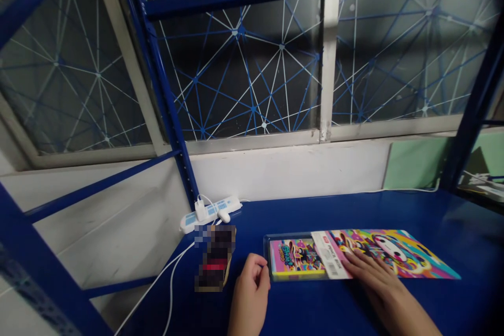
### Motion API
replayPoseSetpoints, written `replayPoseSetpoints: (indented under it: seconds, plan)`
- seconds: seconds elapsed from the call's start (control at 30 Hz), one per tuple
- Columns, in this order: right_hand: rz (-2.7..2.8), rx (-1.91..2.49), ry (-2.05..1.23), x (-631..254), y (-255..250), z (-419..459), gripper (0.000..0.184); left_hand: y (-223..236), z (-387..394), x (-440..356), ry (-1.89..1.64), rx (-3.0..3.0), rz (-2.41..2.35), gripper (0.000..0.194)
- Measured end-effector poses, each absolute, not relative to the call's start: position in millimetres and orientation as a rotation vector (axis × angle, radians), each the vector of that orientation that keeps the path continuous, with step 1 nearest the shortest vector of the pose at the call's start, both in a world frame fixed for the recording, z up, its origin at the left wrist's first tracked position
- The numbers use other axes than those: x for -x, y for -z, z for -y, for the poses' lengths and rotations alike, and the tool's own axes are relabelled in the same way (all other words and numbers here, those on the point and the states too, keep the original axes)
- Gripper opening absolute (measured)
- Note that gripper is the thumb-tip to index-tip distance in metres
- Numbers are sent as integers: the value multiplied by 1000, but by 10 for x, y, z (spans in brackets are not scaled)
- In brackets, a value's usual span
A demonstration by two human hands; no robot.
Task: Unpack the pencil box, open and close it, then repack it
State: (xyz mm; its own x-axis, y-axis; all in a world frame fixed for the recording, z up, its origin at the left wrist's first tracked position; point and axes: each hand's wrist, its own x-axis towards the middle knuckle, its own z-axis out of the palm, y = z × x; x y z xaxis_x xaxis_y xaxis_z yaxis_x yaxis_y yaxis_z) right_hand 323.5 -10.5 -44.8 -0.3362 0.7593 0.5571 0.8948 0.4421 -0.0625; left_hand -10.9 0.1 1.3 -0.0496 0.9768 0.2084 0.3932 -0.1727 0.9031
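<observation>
On the blue tabletop lies a packaged pencil box (297, 257), pink and yellow with cartoon print, inside a clear plastic shell. A long colourful card (417, 254) with a white cartoon character extends from it to the right. Its white label band (328, 257) carries a barcode and print that seems to read "PENCIL BOX". My right hand (372, 275) rests flat on the card, fingers stretched out. Beside the shell's left end is my left hand (252, 281), its fingers curled in with nothing visible in them; whether it touches the plastic I cannot tell.
A phone-like dark object (216, 260), partly pixelated, lies left of my left hand. Behind it sits a white power strip (210, 213) with a plugged charger and trailing white cables (171, 294). Blue metal frame posts (167, 89) and a windowed wall enclose the blue table (307, 210).
</observation>
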Motion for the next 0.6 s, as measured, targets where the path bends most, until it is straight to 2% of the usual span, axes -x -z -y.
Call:
replayPoseSetpoints:
  seconds: [0.13, 0.23, 0.33, 0.47, 0.6]
  plan:
    - [2131, 1410, 351, -3514, 531, 83, 44, -33, 2, 135, -1254, -1660, -1548, 24]
    - [2128, 1432, 306, -3416, 532, 56, 52, -51, 7, 144, -1350, -1738, -1627, 29]
    - [2106, 1432, 201, -3194, 494, -30, 56, -56, 19, 64, -1364, -2065, -1706, 32]
    - [2126, 1371, 109, -2946, 337, -180, 61, -108, 22, -197, -979, -2492, -1672, 39]
    - [2198, 1332, 86, -2912, 151, -266, 56, -269, -37, -390, -662, -2539, -1695, 48]
